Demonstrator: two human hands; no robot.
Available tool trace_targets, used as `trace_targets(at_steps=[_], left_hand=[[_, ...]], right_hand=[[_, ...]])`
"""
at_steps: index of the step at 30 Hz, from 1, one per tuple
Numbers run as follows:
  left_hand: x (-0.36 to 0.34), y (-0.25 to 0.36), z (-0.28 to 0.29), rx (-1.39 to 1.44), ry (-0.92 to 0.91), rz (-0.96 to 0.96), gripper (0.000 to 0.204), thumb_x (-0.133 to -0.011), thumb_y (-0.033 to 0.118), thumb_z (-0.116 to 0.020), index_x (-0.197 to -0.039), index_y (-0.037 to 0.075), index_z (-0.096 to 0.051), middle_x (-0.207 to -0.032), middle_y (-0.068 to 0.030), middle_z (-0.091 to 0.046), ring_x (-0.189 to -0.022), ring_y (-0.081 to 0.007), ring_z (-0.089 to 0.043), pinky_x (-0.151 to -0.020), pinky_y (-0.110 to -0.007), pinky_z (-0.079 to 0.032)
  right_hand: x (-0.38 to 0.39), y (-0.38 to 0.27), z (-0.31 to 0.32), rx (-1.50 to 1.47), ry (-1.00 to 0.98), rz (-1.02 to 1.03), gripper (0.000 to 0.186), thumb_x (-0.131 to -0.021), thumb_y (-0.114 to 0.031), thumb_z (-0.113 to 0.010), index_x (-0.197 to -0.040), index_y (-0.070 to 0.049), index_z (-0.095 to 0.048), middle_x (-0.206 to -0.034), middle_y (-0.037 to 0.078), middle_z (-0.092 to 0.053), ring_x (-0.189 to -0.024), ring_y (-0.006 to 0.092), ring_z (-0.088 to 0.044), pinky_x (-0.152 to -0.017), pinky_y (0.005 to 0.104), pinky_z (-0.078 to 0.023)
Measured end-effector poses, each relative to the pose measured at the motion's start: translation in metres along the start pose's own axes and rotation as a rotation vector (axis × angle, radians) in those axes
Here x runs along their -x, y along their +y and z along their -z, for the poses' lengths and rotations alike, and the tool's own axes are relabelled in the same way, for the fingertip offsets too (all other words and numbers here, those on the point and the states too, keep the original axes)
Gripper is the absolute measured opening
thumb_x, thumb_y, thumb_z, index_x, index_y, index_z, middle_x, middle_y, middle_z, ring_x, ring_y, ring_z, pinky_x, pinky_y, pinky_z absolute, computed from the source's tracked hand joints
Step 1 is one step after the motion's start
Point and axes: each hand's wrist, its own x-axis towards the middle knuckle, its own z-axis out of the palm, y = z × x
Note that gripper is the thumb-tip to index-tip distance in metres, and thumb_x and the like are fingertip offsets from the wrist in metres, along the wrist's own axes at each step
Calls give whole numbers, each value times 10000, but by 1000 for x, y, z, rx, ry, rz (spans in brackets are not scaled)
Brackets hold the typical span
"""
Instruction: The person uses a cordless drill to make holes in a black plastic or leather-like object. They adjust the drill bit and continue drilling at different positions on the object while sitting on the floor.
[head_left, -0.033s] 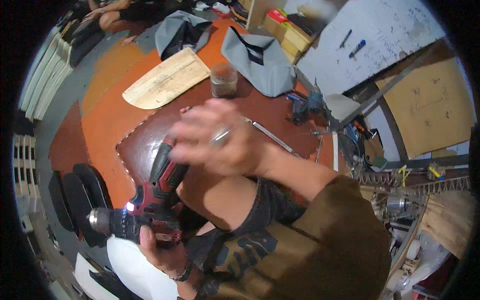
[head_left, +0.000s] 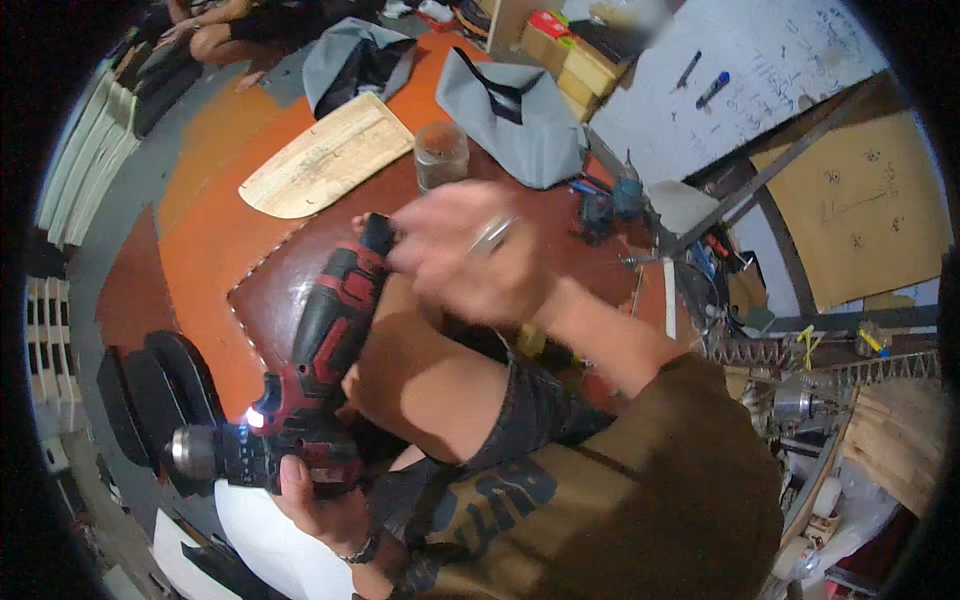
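My left hand [head_left: 322, 505] grips the red-and-black cordless drill [head_left: 325, 320] around its body. Its silver chuck [head_left: 188, 450] points left, a small light glows near it, and the handle rises toward the upper right. My right hand [head_left: 470, 255] is blurred by motion just right of the handle's end, with something silver across its fingers, perhaps a ring. Whether it holds anything is unclear. The drill lies over my bent bare leg [head_left: 435, 390]. Beyond are a pale wooden board [head_left: 320, 160] and a clear jar [head_left: 440, 145] on the orange-brown floor panel [head_left: 200, 260].
Grey fabric pieces [head_left: 510, 120] lie ahead. Tools [head_left: 610, 205], a whiteboard [head_left: 740, 70], cardboard [head_left: 850, 200] and clutter fill the right. Black oval pads [head_left: 160, 400] lie left. Another person [head_left: 225, 40] sits at top left, bare legs and hands showing.
My right hand has moved up and to the right, away from the drill handle, uncovering the handle's end. The handle has shifted slightly upward; my left hand still holds the drill.
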Motion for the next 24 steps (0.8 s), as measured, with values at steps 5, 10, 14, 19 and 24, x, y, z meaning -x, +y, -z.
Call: trace_targets(at_steps=[5,10,14,19,24], left_hand=[[0,-12,-25,-108,-45,-137,831,-881,422,-740,-1511,-43,-459,-1245,-221,-698,-1044,-299,-739,-773,-400,-634],[4,-25,-41,-276,-65,-224,727,-956,317,-733,-1543,6,-437,-1332,-181,-636,-1152,-284,-673,-1009,-439,-567],[15,-30,-43,-365,14,-227,734,-945,311,-746,-1535,6,-434,-1341,-182,-629,-1170,-285,-663,-1026,-440,-554],[19,-30,-51,-434,67,-222,743,-930,302,-762,-1525,6,-429,-1352,-183,-621,-1193,-286,-651,-1047,-441,-538],[0,-30,-62,-477,87,-215,753,-915,294,-778,-1514,5,-424,-1363,-184,-613,-1216,-288,-638,-1068,-442,-523]], right_hand=[[200,138,60,455,-391,-1194,315,-936,-248,-751,-1184,-55,-740,-1082,183,-771,-995,380,-739,-885,468,-582],[332,171,45,295,-686,-1331,301,-920,-245,-752,-1170,-78,-754,-1130,212,-733,-1114,401,-692,-975,498,-556],[328,224,-8,376,-556,-1054,211,-980,-215,-665,-1081,-45,-736,-1157,229,-674,-1154,417,-646,-946,526,-564],[286,342,-28,852,-820,-1100,254,-989,-154,-594,-1090,-45,-800,-1257,189,-702,-1217,372,-648,-947,496,-589],[281,412,-4,992,-1000,-1495,432,-1060,-269,-516,-1382,-42,-694,-1531,175,-586,-1401,506,-499,-1149,697,-346]])
